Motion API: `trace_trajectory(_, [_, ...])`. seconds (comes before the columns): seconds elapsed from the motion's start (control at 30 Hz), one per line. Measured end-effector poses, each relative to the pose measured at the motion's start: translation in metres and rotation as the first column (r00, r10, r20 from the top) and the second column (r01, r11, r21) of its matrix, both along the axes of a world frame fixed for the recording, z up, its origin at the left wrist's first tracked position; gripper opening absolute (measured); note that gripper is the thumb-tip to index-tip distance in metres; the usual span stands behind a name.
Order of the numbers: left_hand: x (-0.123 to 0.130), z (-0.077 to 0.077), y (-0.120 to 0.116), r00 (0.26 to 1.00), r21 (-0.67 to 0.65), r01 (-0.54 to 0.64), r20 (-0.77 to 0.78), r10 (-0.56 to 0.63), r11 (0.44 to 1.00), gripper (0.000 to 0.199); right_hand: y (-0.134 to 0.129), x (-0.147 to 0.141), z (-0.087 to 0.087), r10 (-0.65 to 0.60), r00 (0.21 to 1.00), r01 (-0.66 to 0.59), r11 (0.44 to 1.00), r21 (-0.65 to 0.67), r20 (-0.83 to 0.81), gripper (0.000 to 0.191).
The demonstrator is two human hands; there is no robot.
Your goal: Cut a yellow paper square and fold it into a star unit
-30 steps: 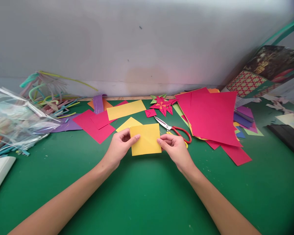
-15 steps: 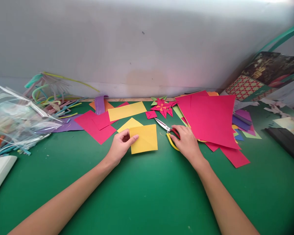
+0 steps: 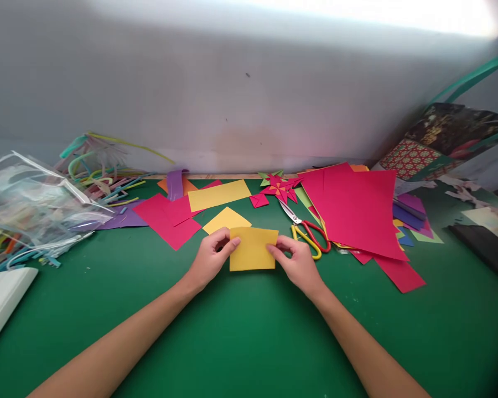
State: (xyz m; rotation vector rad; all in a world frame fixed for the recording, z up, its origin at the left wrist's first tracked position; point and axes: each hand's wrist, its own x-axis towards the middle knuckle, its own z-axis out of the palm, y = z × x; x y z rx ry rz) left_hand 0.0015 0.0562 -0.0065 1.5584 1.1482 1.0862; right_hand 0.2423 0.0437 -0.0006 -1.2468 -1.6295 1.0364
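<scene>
A square-looking piece of yellow paper is held up above the green table between both hands. My left hand pinches its left edge, thumb in front and fingers behind. On the other side, my right hand grips the right edge the same way. Just beyond my right hand lies a pair of scissors with one red and one yellow handle. Behind the paper rests another yellow sheet, with a yellow strip farther back. A folded red paper piece lies by a red and green paper flower.
Large red sheets are stacked at the right. Red paper and a purple strip lie at the left back. A clear plastic bag of colored strips sits far left. A patterned bag leans at the wall.
The scissors are out of my right hand and lie on the table. My right hand has moved left and taken the yellow paper's right edge. My left hand still holds the paper.
</scene>
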Motion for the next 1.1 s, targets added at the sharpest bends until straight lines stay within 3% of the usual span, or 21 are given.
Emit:
trace_trajectory(0.1, [-0.005, 0.008, 0.004, 0.964, 0.209, -0.105, -0.22, 0.151, 0.972, 0.035, 0.008, 0.008, -0.01, -0.197, 0.97, 0.2, 0.98, 0.006, -0.141, 0.027])
trace_trajectory(0.2, [-0.013, 0.01, 0.012, 0.824, 0.329, -0.045, -0.521, 0.222, 0.943, 0.047, 0.018, 0.02, -0.016, -0.309, 0.91, 0.319, 0.948, -0.012, -0.275, 0.028])
trace_trajectory(0.3, [-0.021, 0.003, 0.019, 0.648, 0.302, 0.102, -0.743, 0.167, 0.948, 0.081, 0.021, 0.024, -0.019, -0.355, 0.878, 0.367, 0.93, -0.025, -0.319, 0.029])
trace_trajectory(0.4, [-0.026, -0.003, 0.023, 0.569, 0.262, 0.15, -0.812, 0.133, 0.953, 0.081, 0.019, 0.021, -0.021, -0.341, 0.898, 0.353, 0.936, -0.009, -0.278, 0.028])
trace_trajectory(0.57, [-0.031, -0.001, 0.028, 0.571, 0.315, 0.169, -0.804, 0.168, 0.934, 0.063, 0.018, 0.018, -0.022, -0.317, 0.927, 0.324, 0.946, 0.003, -0.199, 0.029])
trace_trajectory(0.67, [-0.038, 0.003, 0.032, 0.592, 0.395, 0.117, -0.764, 0.255, 0.911, 0.051, 0.018, 0.019, -0.023, -0.312, 0.927, 0.319, 0.948, -0.001, -0.208, 0.029])
trace_trajectory(0.8, [-0.05, 0.014, 0.04, 0.607, 0.568, 0.004, -0.656, 0.449, 0.823, 0.036, 0.018, 0.019, -0.022, -0.295, 0.935, 0.304, 0.953, 0.017, -0.198, 0.03])
trace_trajectory(0.9, [-0.056, 0.02, 0.043, 0.624, 0.636, 0.002, -0.604, 0.496, 0.772, 0.035, 0.018, 0.019, -0.021, -0.291, 0.939, 0.303, 0.952, 0.037, -0.185, 0.032])
trace_trajectory(1.0, [-0.056, 0.02, 0.044, 0.63, 0.602, 0.06, -0.642, 0.438, 0.797, 0.039, 0.018, 0.018, -0.02, -0.295, 0.937, 0.307, 0.951, 0.039, -0.186, 0.034])
trace_trajectory(1.1, [-0.053, 0.015, 0.043, 0.585, 0.494, 0.154, -0.744, 0.324, 0.855, 0.049, 0.018, 0.018, -0.02, -0.293, 0.938, 0.304, 0.952, 0.029, -0.184, 0.035])
